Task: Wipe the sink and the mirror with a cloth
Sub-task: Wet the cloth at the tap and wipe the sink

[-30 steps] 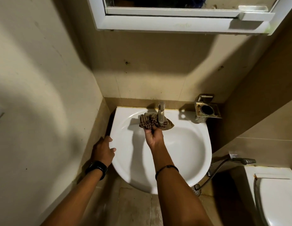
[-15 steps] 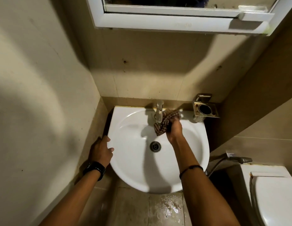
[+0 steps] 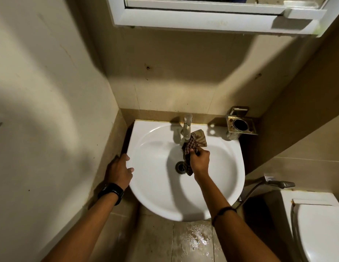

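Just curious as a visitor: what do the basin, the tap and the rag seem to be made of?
Sink: likely glazed ceramic, white and glossy with soft reflections. Tap: metal, probably chrome-plated, shiny silver. Cloth: woven fabric, checked brown pattern, crumpling limply in the right hand.

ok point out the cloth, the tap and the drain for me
checked cloth [image 3: 199, 140], head view, on its bunched upper part
tap [image 3: 187, 127], head view, on the spout
drain [image 3: 180, 166], head view, on its metal ring
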